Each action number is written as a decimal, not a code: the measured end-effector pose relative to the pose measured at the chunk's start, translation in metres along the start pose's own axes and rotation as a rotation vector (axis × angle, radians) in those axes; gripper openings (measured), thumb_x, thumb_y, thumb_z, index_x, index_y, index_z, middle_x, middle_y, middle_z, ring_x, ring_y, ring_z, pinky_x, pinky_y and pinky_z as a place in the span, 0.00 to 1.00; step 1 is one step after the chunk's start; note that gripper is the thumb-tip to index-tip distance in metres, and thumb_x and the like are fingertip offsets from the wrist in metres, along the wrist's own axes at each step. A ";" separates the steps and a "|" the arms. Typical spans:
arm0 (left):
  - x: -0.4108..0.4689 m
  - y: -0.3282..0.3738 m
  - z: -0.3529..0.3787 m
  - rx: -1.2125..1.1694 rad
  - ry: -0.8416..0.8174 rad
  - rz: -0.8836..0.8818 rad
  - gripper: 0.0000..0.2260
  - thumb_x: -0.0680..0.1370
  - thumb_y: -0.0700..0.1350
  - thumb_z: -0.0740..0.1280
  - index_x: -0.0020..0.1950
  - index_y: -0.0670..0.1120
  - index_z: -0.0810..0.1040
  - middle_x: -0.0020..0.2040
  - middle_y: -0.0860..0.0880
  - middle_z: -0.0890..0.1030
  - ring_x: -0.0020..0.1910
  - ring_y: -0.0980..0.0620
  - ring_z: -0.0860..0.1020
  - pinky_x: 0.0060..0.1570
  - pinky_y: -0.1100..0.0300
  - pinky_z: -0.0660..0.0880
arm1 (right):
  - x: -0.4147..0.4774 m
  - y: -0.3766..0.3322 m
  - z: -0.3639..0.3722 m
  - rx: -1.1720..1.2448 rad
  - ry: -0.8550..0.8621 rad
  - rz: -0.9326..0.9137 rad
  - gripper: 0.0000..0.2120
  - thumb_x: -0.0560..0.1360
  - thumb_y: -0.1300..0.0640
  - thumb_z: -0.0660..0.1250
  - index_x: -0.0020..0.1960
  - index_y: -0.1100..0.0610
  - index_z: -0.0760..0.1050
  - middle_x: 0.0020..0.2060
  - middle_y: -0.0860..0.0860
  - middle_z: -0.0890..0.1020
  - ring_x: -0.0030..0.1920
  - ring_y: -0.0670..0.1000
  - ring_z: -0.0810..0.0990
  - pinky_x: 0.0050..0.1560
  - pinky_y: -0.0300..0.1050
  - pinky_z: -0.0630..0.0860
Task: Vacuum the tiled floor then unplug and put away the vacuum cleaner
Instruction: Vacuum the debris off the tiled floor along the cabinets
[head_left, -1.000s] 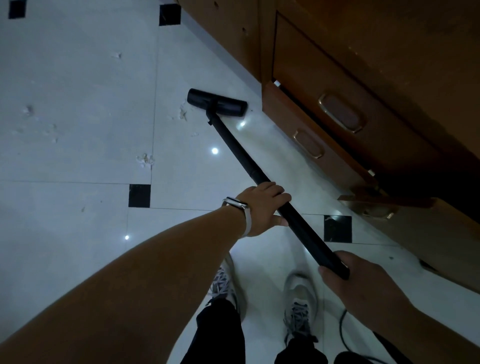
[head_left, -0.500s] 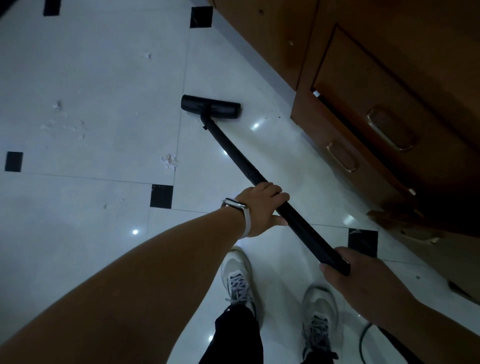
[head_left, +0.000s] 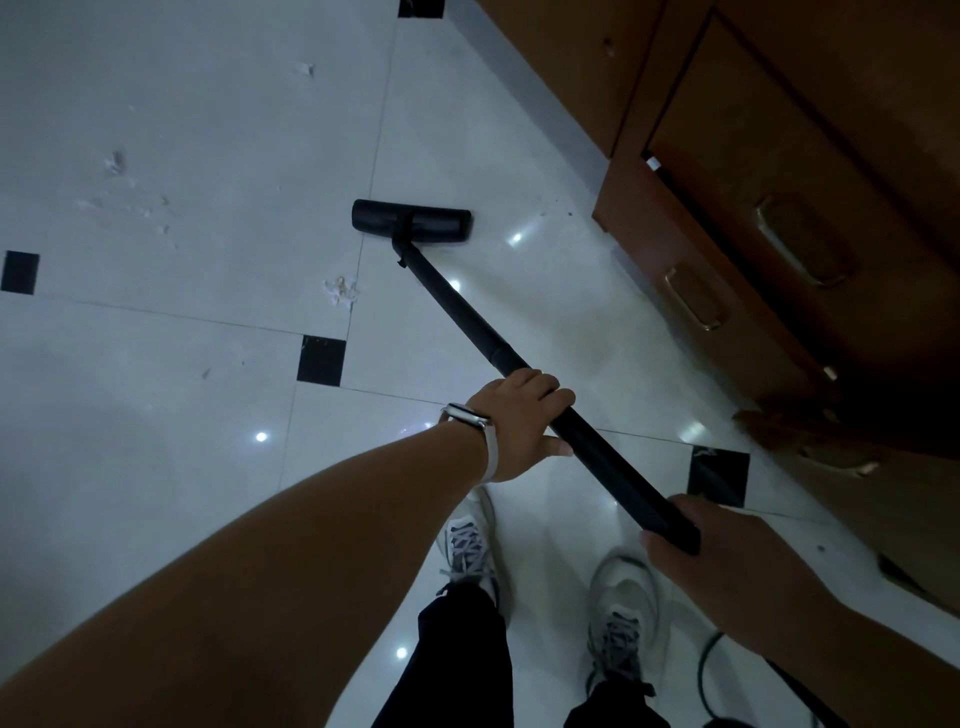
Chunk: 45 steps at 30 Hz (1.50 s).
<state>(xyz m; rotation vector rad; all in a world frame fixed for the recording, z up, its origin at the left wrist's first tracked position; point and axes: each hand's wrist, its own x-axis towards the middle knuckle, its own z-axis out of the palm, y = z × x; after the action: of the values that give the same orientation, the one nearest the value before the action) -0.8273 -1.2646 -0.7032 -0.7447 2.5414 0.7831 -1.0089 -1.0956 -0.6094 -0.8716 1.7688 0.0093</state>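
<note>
A black vacuum wand (head_left: 457, 306) runs from my hands down to its flat black floor head (head_left: 411, 224), which lies on the white tiled floor (head_left: 208, 114). My left hand (head_left: 514, 421), with a watch on the wrist, grips the wand at mid-length. My right hand (head_left: 727, 566) grips the wand's upper end at the lower right. White paper scraps (head_left: 342, 291) lie left of the wand near a tile joint, and more crumbs (head_left: 117, 163) are scattered farther left. The vacuum body is out of view.
A brown wooden cabinet (head_left: 779, 223) with brass drawer handles fills the right side, close to the floor head. A dark hose or cord (head_left: 709, 675) curls on the floor at bottom right beside my shoes (head_left: 470, 551). Small black inset tiles (head_left: 321, 360) mark the floor.
The floor head has shifted left and back from the cabinet, toward the paper scraps. Both hands keep their hold on the wand, and my feet have stepped.
</note>
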 end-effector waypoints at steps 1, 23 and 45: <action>-0.002 0.004 0.003 -0.009 0.012 0.002 0.26 0.78 0.61 0.62 0.71 0.48 0.68 0.69 0.47 0.71 0.70 0.45 0.65 0.65 0.49 0.68 | -0.003 0.002 -0.001 0.014 -0.012 -0.001 0.09 0.77 0.45 0.65 0.42 0.49 0.73 0.26 0.50 0.76 0.24 0.44 0.73 0.30 0.41 0.74; 0.036 0.077 0.015 -0.014 -0.038 0.090 0.28 0.79 0.60 0.61 0.74 0.48 0.64 0.74 0.46 0.65 0.75 0.44 0.58 0.70 0.49 0.62 | -0.042 0.062 -0.011 0.032 0.102 0.085 0.12 0.76 0.44 0.65 0.39 0.49 0.71 0.26 0.52 0.77 0.27 0.48 0.78 0.31 0.40 0.76; 0.005 0.072 0.022 0.004 -0.019 0.026 0.27 0.78 0.61 0.62 0.73 0.48 0.66 0.71 0.47 0.69 0.72 0.44 0.63 0.68 0.49 0.65 | -0.044 0.060 -0.006 -0.001 0.012 0.029 0.10 0.77 0.44 0.64 0.41 0.48 0.72 0.30 0.53 0.80 0.29 0.47 0.78 0.34 0.41 0.76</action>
<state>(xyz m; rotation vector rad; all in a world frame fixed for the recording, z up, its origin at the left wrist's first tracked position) -0.8690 -1.2028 -0.6938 -0.7013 2.5392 0.7893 -1.0414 -1.0303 -0.5943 -0.8475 1.7925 0.0240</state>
